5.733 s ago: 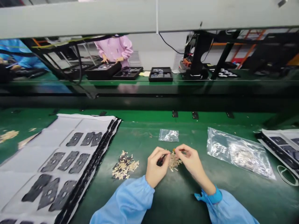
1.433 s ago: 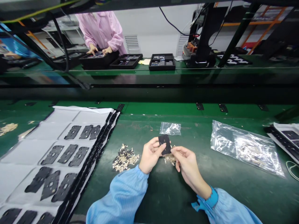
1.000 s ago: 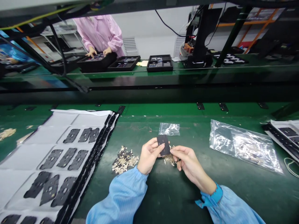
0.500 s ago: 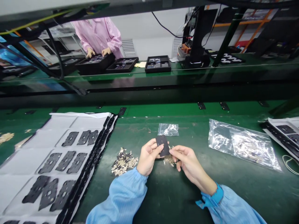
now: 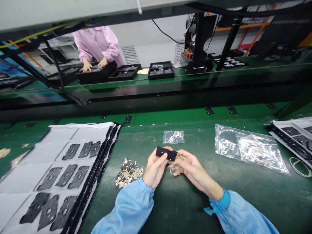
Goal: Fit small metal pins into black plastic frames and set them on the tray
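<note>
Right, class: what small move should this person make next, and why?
Probably bring the right hand up to steady the black piece, since the left hand alone grips it and the right hand sits beside its end, above the small heap of metal strips.

Sheet of pads (image 5: pixel 48 156) left on the bench (image 5: pixel 185 201), pile of metal bits (image 5: pixel 128 174) in the middle, plastic bag (image 5: pixel 248 150) right, trays (image 5: pixel 161 70) behind

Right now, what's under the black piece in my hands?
Small metal strips lie below the black piece on the green mat; your fingers hide the rest.
</note>
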Action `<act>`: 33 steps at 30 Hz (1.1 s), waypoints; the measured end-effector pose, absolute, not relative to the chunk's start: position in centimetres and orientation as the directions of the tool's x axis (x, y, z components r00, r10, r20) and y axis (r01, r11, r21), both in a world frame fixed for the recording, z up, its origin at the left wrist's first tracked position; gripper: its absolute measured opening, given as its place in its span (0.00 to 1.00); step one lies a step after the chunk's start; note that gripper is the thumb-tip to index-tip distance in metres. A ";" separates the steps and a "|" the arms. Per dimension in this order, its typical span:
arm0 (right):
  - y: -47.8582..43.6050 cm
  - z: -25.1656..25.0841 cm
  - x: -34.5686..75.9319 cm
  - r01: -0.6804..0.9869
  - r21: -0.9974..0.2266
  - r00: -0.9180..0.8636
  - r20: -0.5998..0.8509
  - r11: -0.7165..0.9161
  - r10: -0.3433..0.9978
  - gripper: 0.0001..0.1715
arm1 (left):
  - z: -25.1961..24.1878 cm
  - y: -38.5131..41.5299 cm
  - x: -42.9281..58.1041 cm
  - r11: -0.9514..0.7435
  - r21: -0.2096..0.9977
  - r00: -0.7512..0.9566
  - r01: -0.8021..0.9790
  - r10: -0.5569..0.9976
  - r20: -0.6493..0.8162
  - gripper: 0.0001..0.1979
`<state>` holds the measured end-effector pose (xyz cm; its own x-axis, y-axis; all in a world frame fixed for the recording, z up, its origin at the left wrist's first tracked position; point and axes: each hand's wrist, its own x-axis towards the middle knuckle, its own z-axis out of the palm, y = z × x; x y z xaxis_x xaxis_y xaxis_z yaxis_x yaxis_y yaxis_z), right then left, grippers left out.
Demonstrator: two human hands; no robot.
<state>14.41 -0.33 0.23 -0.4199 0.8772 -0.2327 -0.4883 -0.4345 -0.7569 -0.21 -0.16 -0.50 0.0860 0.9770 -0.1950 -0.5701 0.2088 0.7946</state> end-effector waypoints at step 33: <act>-0.6 -0.3 16.5 0.595 -0.453 -0.518 0.417 0.664 0.747 0.19 | 1.1 -0.6 -1.0 -0.351 0.884 0.106 0.308 0.936 0.334 0.05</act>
<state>16.46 -0.63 -0.32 -0.5176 0.7474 0.4166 0.5947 0.6643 -0.4528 -0.97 -0.63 1.09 0.1061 0.9365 0.3343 0.3083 -0.3506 0.8843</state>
